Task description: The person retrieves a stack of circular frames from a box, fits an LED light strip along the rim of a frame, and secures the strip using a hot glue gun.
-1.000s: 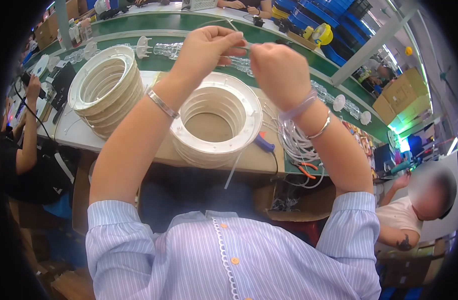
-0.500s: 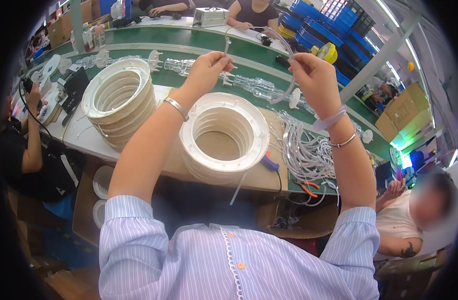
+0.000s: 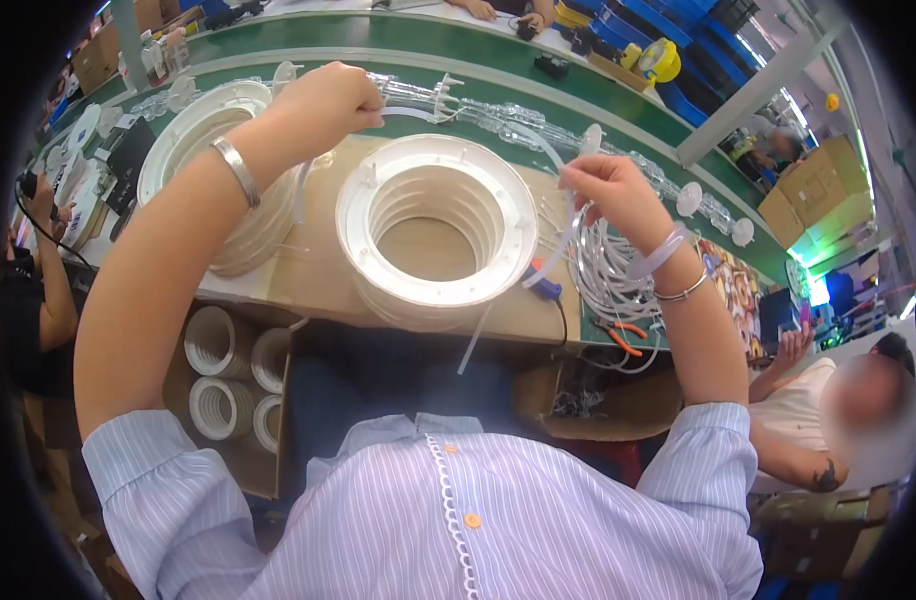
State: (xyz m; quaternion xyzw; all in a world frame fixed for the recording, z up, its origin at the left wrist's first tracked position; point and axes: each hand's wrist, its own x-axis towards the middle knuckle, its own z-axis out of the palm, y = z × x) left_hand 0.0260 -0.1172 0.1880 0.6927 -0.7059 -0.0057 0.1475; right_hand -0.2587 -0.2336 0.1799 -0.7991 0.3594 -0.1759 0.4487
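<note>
A clear flexible tube [image 3: 538,142] spans the far side of the near ribbed cylinder, between my two raised hands. My left hand [image 3: 340,97] is closed on it, in front of the far cylinder. On the right, my right hand [image 3: 615,190] pinches the tube between thumb and fingers, with a loose end hanging toward the table. The near cylinder has a white ring rim [image 3: 356,215] and an open middle; a thin tube [image 3: 473,345] hangs down its front. The far-left cylinder [image 3: 158,150] is partly hidden by my left arm.
Bundled clear tubes [image 3: 610,280], orange-handled pliers [image 3: 628,330] and a corded blue-handled tool [image 3: 545,285] lie at right. Transparent pieces with white discs [image 3: 593,138] line the green surface behind. A box [image 3: 278,470] of ribbed rings stands below left. Co-workers sit on both sides.
Both hands have come down and spread apart, the left moving well to the left. The tube, arched high before, is now drawn out low behind the near cylinder.
</note>
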